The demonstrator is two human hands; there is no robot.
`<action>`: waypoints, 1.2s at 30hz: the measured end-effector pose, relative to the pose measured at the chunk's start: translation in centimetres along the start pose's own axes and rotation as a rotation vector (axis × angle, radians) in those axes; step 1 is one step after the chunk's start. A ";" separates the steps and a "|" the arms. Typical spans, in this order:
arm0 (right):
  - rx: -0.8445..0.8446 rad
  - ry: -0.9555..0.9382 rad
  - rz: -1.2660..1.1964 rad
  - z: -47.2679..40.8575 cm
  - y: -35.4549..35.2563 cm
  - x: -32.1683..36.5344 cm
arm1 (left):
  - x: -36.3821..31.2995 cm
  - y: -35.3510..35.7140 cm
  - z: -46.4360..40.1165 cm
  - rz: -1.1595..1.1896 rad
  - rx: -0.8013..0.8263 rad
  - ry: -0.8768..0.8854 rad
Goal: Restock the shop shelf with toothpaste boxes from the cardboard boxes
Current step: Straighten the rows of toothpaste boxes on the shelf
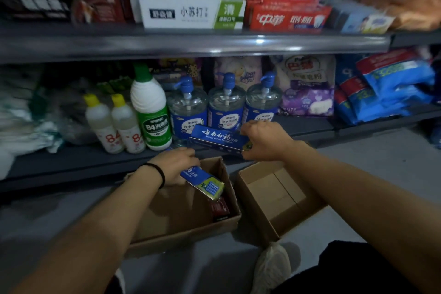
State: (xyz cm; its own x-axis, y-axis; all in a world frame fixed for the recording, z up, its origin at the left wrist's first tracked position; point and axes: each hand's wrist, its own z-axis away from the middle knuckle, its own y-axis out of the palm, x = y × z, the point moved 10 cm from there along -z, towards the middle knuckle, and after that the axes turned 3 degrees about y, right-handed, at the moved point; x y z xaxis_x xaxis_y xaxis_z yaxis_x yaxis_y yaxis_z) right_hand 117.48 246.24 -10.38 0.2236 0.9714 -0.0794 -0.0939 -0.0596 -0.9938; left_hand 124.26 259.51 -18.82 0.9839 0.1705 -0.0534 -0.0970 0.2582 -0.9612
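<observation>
My right hand (263,141) grips a blue toothpaste box (218,139) by its right end, level with the lower shelf edge. My left hand (175,166) holds a second blue toothpaste box (202,182), tilted down over the left cardboard box (186,234). A dark red box (220,209) lies inside that carton at its right wall. The right cardboard box (269,217) stands open beside it, showing only its brown bottom. On the upper shelf (191,43) sit white-green toothpaste boxes (191,14) and red toothpaste boxes (288,19).
The lower shelf carries yellow-capped bottles (114,126), a green-labelled bottle (152,112), three blue pump bottles (226,107) and detergent bags (307,88). Blue packs (386,88) lean at the right. My shoe (272,270) rests on the grey floor near the cartons.
</observation>
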 end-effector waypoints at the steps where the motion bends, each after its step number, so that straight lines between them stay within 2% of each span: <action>1: -0.010 -0.013 0.012 0.1 -1.0 0.5 | 0.4 -1.0 1.2 -0.009 -0.018 -0.022; 11: -0.147 -0.132 0.031 -0.2 -11.0 8.0 | 5.3 -10.3 15.9 -0.143 -0.139 -0.313; 24: -0.330 -0.359 0.064 -6.7 -23.5 22.4 | 13.9 -19.7 32.8 -0.252 -0.277 -0.607; 36: -0.493 -0.456 0.056 -16.2 -31.5 34.1 | 24.0 -22.9 41.5 -0.272 -0.395 -0.833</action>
State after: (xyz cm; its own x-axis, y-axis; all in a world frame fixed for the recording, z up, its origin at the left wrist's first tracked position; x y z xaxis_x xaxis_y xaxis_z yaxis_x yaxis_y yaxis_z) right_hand 143.74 277.53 16.99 -0.2105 0.9572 -0.1984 0.3847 -0.1055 -0.9170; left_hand 143.89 297.13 13.08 0.5280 0.8122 0.2480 0.3265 0.0754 -0.9422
